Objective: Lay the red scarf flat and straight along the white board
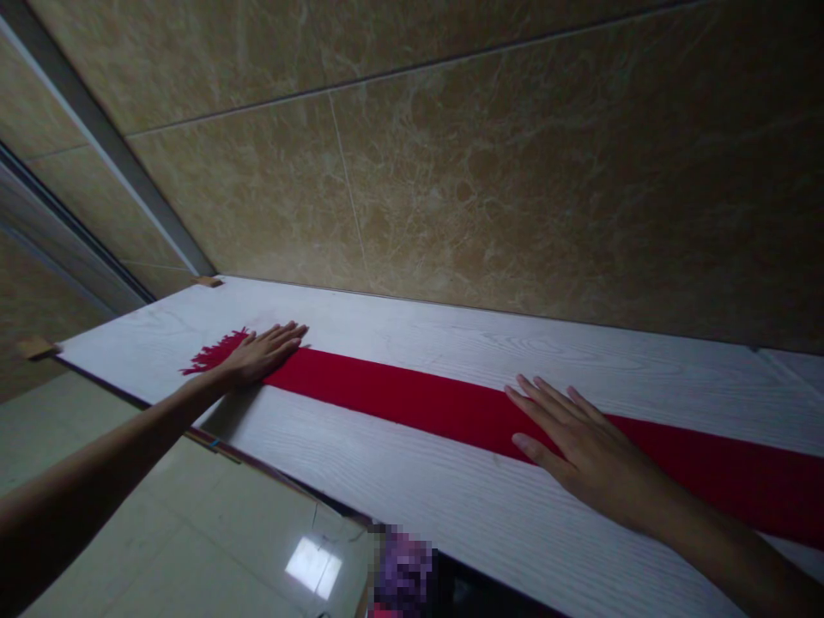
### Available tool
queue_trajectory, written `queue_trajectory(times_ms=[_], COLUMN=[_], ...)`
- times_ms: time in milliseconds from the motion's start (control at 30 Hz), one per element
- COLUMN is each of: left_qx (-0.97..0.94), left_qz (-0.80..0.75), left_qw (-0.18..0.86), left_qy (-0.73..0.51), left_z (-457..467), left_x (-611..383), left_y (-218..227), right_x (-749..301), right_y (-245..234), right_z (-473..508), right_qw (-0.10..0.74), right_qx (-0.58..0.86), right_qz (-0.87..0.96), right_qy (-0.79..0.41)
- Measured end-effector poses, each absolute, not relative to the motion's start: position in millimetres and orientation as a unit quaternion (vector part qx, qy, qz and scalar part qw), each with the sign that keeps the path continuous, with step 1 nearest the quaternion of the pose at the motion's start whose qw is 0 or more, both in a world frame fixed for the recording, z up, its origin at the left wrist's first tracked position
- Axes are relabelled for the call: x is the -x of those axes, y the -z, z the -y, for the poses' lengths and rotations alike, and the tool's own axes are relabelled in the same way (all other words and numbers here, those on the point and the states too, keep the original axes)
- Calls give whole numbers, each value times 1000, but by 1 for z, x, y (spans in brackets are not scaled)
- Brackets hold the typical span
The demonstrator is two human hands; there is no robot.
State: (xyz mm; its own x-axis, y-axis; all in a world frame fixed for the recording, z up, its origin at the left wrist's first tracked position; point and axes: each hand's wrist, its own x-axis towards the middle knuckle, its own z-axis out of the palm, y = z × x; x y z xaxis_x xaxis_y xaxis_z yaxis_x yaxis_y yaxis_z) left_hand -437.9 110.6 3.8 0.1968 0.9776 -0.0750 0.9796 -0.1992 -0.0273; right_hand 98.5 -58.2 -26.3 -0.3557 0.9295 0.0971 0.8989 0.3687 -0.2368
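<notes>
A long red scarf (392, 395) lies flat along a white wood-grain table (360, 451), its fringed end toward the left. My left hand (263, 354) rests palm down across the scarf close to the fringe, fingers stretched out. Farther right, my right hand (572, 438) is over the scarf with its fingers spread and the thumb apart. Whether the right palm presses on the cloth or hovers just above it, I cannot tell. The scarf runs on past the right edge of the view.
A tan marbled tile wall (451, 189) stands along the table's far side. Brown corner pieces, one of them a near-left corner guard (39, 348), sit at the table's left end. Pale floor tiles (160, 506) show below, beside a pixelated purple patch (404, 571) at the near edge.
</notes>
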Motion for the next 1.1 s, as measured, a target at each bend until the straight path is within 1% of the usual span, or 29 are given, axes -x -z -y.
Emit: queue_trajectory(times_ms=[233,467,700,833,1000,1100], left_qx=[-768,-761,-772,-783,-817,-820], left_qz=[-639,-646,-634,-621,-574,-566], left_qw=[16,24,14,14,-29,12], left_qy=[43,49,34,36,-44,-80], left_z=[-111,-109,-109,-113,-111,-106], left_x=[439,436,438,443,456,461], left_y=[-3,-4,-4,-12,-25,-25], right_x=[-97,-97,-96,-96,-97,-98], right_y=[25,25,23,22,24,26], right_z=[59,60,60,60,60,60], right_qw=[85,95,85,83,92,97], right_qx=[566,561,560,561,563,563], right_qz=[816,819,821,821,818,818], right_qy=[-76,-69,-65,-69,-72,-68])
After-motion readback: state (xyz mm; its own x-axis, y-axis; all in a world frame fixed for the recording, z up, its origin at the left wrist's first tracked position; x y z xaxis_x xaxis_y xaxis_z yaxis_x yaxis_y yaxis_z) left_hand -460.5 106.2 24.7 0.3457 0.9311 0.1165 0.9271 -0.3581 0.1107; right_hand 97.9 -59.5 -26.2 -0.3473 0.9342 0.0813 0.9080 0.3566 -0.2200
